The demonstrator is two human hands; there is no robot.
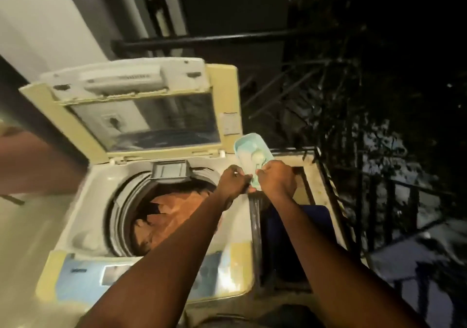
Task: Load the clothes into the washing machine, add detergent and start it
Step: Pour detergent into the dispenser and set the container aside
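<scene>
Washing machine (83, 201) is a top-loader w/ its lid (141, 115) propped upright behind the drum, so the opening is free for loading and dosing. Clothes (177, 209), orange-brown, already sit inside the drum, bunched below the rim; loading looks prob done, detergent step is in hand. Both hands are close together just right of the drum's back edge, clamped on a pale teal detergent tub (249, 148). The right hand (276, 178) wraps its near end from the right. The left hand (233, 182) pinches the same end from the drum side, prob to steady or open it; exact finger grip is too blurred to tell. Tub tilts up and away from the drum, w/ white powder and what looks like a small scoop inside, so nothing spills before dosing. Control panel (126, 274) lies along the front of the drum, in blue and yellow, w/ its text blurred. A sticker on the lid, behind-right of the drum, is unreadable; no brand legible anywhere.
</scene>
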